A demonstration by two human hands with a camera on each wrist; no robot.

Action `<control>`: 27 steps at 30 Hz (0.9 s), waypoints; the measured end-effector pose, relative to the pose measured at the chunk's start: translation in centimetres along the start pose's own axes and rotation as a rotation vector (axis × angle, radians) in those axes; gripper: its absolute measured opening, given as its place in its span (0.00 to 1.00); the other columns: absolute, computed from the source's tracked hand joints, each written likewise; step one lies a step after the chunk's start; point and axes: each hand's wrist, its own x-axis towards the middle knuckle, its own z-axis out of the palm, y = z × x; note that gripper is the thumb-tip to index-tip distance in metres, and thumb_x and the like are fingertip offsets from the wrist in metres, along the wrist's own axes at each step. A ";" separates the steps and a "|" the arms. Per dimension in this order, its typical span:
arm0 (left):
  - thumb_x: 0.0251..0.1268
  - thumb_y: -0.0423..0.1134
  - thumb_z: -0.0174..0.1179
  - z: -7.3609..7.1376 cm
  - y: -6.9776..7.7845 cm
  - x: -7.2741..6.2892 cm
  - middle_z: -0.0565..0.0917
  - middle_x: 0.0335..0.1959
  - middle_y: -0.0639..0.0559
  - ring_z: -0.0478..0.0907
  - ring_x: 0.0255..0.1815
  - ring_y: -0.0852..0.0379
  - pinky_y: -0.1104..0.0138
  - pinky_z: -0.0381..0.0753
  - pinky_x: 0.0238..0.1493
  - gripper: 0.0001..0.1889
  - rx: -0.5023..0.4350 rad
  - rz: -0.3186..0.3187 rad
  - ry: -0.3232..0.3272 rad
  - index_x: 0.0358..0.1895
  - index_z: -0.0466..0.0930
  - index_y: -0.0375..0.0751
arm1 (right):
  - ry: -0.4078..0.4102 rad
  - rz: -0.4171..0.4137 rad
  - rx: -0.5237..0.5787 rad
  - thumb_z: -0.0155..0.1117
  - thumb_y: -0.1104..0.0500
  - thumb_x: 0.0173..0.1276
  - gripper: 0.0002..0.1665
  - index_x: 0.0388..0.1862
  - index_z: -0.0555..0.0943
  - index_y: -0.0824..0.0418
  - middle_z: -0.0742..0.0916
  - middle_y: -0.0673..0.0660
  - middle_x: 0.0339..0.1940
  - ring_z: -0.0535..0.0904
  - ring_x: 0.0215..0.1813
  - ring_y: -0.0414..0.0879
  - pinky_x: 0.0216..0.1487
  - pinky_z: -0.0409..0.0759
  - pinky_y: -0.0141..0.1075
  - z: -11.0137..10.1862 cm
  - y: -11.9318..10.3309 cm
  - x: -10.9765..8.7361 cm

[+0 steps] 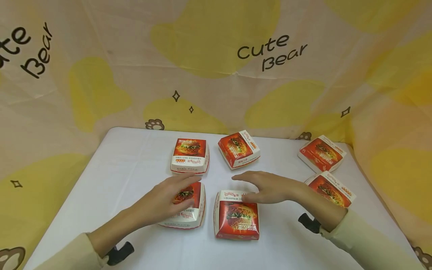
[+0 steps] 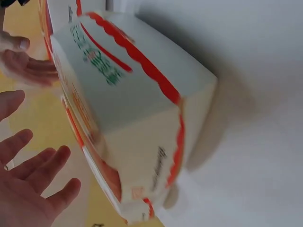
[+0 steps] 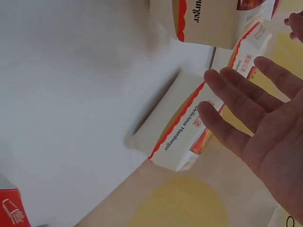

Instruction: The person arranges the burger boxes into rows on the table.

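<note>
My left hand (image 1: 165,200) hovers over the front-left hamburger box (image 1: 192,217), a white-and-red carton with a burger picture, and hides part of its lid. In the left wrist view its fingers (image 2: 47,165) are spread beside a hamburger box (image 2: 128,99), holding nothing. My right hand (image 1: 270,187) hangs over the back edge of the front-middle hamburger box (image 1: 236,221), thumb overlapping the lid in the head view. Fingers apart and palm empty, the right hand (image 3: 265,123) shows in its wrist view above another hamburger box (image 3: 180,123).
Behind the hands stand a back-left hamburger box (image 1: 189,150) and a turned one (image 1: 236,148). At the right edge sit two more hamburger boxes, one farther (image 1: 321,153) and one nearer (image 1: 327,189), partly behind my right forearm. A patterned cloth (image 1: 216,86) backs the white table (image 1: 118,165).
</note>
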 end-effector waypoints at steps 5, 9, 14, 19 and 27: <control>0.64 0.50 0.67 0.9 1.3 0.9 0.71 0.72 0.46 0.70 0.69 0.42 0.44 0.77 0.58 0.31 0.010 0.058 -0.058 0.70 0.73 0.53 | 0.002 0.023 0.024 0.66 0.43 0.68 0.39 0.75 0.68 0.53 0.73 0.56 0.72 0.67 0.73 0.57 0.65 0.70 0.61 0.1 0.8 -0.7; 0.66 0.51 0.65 1.5 2.2 1.5 0.69 0.73 0.48 0.69 0.70 0.43 0.44 0.75 0.61 0.30 0.025 0.103 -0.129 0.71 0.73 0.51 | -0.005 0.024 0.035 0.67 0.42 0.67 0.41 0.75 0.68 0.53 0.74 0.57 0.71 0.68 0.72 0.58 0.65 0.70 0.61 0.3 1.2 -0.9; 0.67 0.49 0.64 1.9 3.1 1.9 0.69 0.74 0.51 0.70 0.70 0.48 0.45 0.72 0.65 0.30 0.055 0.171 -0.200 0.71 0.72 0.50 | -0.026 0.026 0.035 0.68 0.43 0.67 0.41 0.75 0.68 0.54 0.76 0.59 0.70 0.70 0.70 0.58 0.64 0.71 0.62 0.6 1.4 -0.9; 0.68 0.48 0.63 2.4 3.8 2.1 0.73 0.70 0.55 0.71 0.70 0.55 0.40 0.61 0.70 0.28 0.069 0.228 -0.284 0.70 0.73 0.51 | -0.041 0.011 0.043 0.68 0.45 0.67 0.41 0.75 0.68 0.56 0.77 0.58 0.68 0.71 0.69 0.58 0.63 0.72 0.61 0.9 1.6 -0.7; 0.68 0.50 0.63 3.2 4.2 2.1 0.73 0.70 0.53 0.67 0.72 0.58 0.35 0.52 0.71 0.29 0.106 0.258 -0.354 0.71 0.72 0.51 | -0.032 -0.030 0.020 0.66 0.46 0.69 0.38 0.73 0.70 0.59 0.79 0.56 0.67 0.74 0.66 0.56 0.61 0.74 0.61 0.8 1.9 -0.6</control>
